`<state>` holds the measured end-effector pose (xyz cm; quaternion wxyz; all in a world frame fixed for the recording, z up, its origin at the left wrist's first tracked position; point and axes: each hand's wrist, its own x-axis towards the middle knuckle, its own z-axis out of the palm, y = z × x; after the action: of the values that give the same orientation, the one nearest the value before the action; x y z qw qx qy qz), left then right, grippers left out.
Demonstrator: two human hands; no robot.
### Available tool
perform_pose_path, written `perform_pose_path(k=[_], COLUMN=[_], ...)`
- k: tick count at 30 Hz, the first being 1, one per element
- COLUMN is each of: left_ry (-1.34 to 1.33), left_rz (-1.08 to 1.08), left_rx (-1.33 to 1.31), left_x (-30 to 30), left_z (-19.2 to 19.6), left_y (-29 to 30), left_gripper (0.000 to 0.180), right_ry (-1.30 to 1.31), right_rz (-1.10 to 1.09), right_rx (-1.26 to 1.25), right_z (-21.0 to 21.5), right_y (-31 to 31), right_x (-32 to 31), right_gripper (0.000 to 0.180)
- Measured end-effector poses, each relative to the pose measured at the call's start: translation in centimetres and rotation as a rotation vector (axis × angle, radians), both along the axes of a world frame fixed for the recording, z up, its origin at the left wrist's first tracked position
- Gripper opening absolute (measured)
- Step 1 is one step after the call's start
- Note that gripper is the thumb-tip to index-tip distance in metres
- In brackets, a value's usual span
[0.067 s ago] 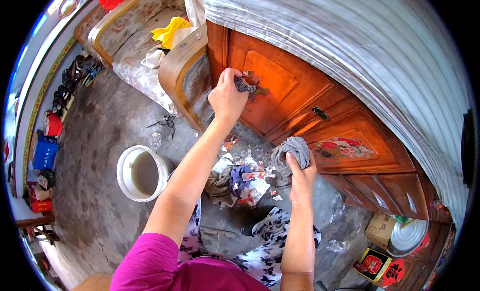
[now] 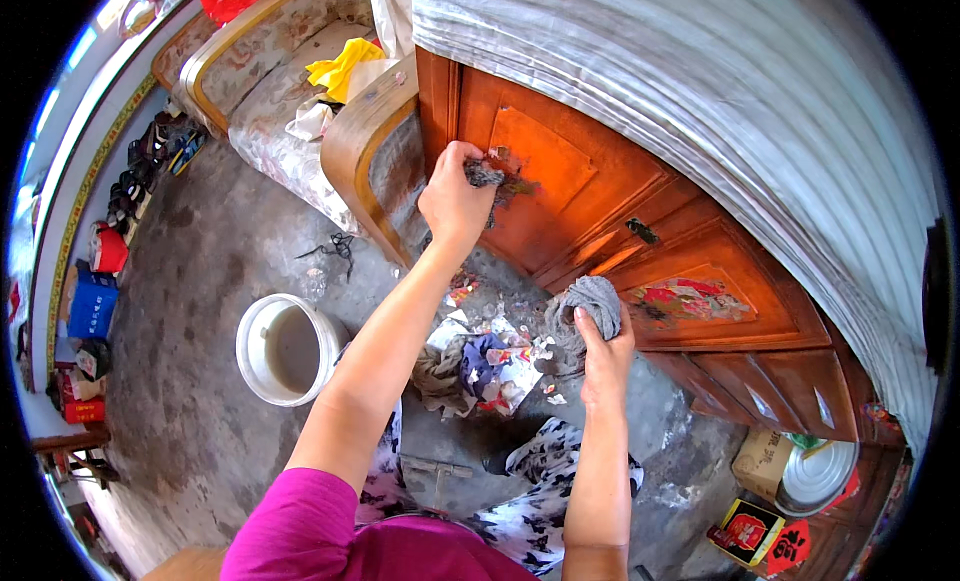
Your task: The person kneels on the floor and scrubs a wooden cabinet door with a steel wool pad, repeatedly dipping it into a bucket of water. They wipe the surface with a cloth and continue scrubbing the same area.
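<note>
My left hand (image 2: 452, 203) pinches a dark grey scouring pad (image 2: 484, 173), which looks like steel wool. It presses the pad against the orange-brown wooden cabinet door (image 2: 560, 166), beside a scuffed patch (image 2: 517, 187) with scraps of old picture on it. In my right hand (image 2: 605, 359) is a bunched grey rag (image 2: 592, 299), held off the floor in front of the cabinet. Another door panel carries a partly peeled red floral picture (image 2: 690, 297). Below my hands lie torn paper scraps (image 2: 520, 381) and a crumpled dark blue cloth (image 2: 480, 361).
A white bucket (image 2: 246, 351) of murky water stands left of my left forearm. A floral sofa with a wooden armrest (image 2: 350, 141) adjoins the cabinet. Pale fabric (image 2: 680, 61) drapes over the cabinet top. Boxes and a round metal lid (image 2: 818, 476) sit at lower right.
My left hand has shifted slightly left and down with the scouring pad, baring a little more of the scuffed patch. My right hand keeps its hold on the rag.
</note>
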<state>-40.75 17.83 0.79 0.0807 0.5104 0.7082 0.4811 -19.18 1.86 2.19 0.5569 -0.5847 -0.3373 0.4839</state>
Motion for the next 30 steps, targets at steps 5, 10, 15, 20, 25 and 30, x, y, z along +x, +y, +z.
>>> perform_pose_path(k=[5, 10, 15, 20, 25, 30], left_ry=[-0.093, 0.006, -0.273, -0.16, 0.133, 0.242], left_rz=[-0.048, -0.077, -0.332, -0.53, -0.476, -0.286], left_rx=[0.007, -0.08, 0.118, -0.097, -0.26, -0.239], left_x=[-1.1, -1.2, -1.3, -1.7, -2.6, -1.7], left_z=[1.4, 1.3, 0.6, 0.4, -0.3, 1.1], left_y=[0.0, 0.0, 0.2, -0.8, -1.2, -0.5], left_gripper=[0.029, 0.025, 0.017, 0.016, 0.024, 0.039], right_ry=[-0.005, 0.013, 0.002, 0.002, -0.011, -0.012], right_rz=[0.022, 0.007, 0.022, 0.018, 0.027, 0.016], right_rx=[0.012, 0.019, 0.009, -0.008, 0.019, 0.005], right_z=[0.3, 1.1, 1.4, 1.4, 1.4, 1.3], right_y=[0.3, 0.0, -0.3, -0.3, 0.0, 0.2], right_x=[-0.2, 0.3, 2.0, 3.8, 3.0, 1.4], right_gripper=[0.04, 0.038, 0.036, 0.037, 0.037, 0.036])
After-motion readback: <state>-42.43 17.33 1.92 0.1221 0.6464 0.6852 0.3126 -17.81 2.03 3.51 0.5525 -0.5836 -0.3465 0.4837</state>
